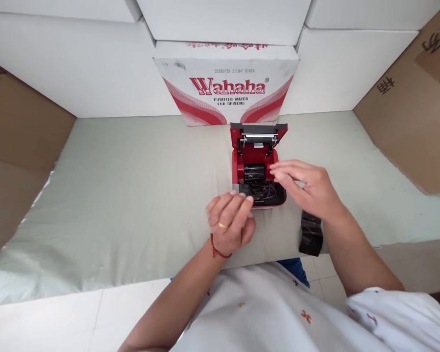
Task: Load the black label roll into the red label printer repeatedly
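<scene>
A small red-and-black printer (235,168) stands with its lid (258,128) raised. Inside its bay lies a black roll (254,172), and a loose piece of shiny black film (263,190) spreads over the front part. My right hand (308,188) is at the printer's right side, fingers stretched out and their tips by the bay's edge; nothing shows in it. Close to the front left corner, my left hand (230,217) has its fingers curled together. Whatever it may hold is hidden beneath the fingers. A crumpled black strip (311,234) lies below my right wrist, near the table's front edge.
A Wahaha water carton (229,88) stands behind the printer against stacked white boxes (220,19). Brown cardboard (18,146) bounds the left side, and more brown cardboard (414,112) the right. A pale green cloth (132,195) covers the table.
</scene>
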Tool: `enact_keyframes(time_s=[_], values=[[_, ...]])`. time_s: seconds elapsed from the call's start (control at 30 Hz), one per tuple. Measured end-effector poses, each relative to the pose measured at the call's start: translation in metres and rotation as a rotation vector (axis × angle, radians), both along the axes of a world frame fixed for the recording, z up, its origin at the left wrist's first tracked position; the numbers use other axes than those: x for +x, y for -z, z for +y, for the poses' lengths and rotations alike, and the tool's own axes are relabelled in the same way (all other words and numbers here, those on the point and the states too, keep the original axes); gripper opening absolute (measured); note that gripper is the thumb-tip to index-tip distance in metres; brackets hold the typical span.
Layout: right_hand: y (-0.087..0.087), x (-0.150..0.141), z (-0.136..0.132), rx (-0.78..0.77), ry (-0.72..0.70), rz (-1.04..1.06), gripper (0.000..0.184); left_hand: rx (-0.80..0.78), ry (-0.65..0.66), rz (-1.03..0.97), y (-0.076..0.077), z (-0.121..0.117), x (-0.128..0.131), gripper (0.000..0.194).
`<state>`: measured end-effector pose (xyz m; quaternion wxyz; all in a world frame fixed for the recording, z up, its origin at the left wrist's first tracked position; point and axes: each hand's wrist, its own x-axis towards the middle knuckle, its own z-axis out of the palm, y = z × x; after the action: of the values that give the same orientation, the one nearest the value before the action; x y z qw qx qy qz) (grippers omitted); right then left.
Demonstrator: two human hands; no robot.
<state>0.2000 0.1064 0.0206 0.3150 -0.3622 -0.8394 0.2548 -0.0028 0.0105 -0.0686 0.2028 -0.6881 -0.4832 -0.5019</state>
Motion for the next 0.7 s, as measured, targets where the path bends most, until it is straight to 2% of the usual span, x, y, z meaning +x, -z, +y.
enact_keyframes(time_s=[0.07,0.17,0.23,0.3,0.43,0.53,0.7], values=[[-0.011,-0.012,0.024,-0.044,-0.036,-0.21,0.024,-0.01,0.111,0.054,-0.001,-0.001,0.004,0.037],[-0.025,-0.039,0.049,-0.02,-0.027,-0.69,0.023,-0.055,0.237,0.086,0.0,0.0,0.009,0.023],[-0.031,-0.057,0.056,0.007,0.028,-0.94,0.023,-0.072,0.297,0.087,0.001,0.001,0.009,0.013],[-0.034,-0.071,0.055,0.007,0.032,-1.065,0.024,-0.063,0.329,0.088,0.002,0.003,0.008,0.01],[-0.029,-0.086,0.051,-0.017,-0.047,-1.103,0.029,-0.049,0.338,0.074,0.003,0.006,0.006,0.013],[-0.025,-0.091,0.05,-0.047,-0.05,-1.098,0.032,-0.049,0.34,0.071,0.003,0.006,0.006,0.018],[-0.033,-0.074,0.036,-0.024,0.029,-1.01,0.027,0.049,0.327,0.017,0.0,0.004,0.006,0.016]])
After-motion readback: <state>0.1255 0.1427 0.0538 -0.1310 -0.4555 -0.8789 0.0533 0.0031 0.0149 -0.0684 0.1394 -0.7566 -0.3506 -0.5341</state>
